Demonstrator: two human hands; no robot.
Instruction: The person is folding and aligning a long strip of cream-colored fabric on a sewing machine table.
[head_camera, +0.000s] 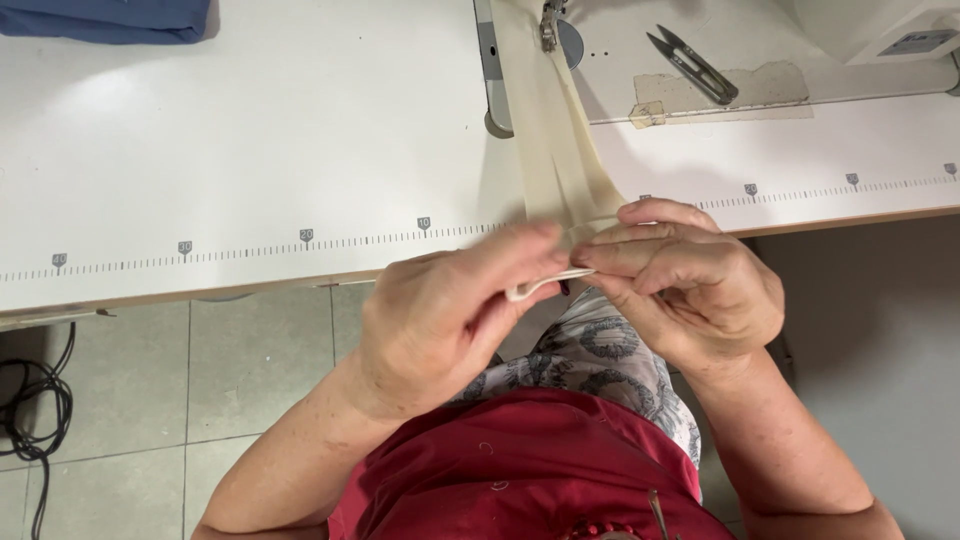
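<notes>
At the near edge of the white counter (250, 150), left hand (450, 320) and right hand (680, 290) each pinch the folded end of a cream fabric strip (550, 140), which runs far to the sewing machine's presser foot (549, 25). Thread snips (692, 64) lie far right.

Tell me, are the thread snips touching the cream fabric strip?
Apart. The head view shows the snips lying on the machine bed, with bare white surface between them and the fabric strip.
</notes>
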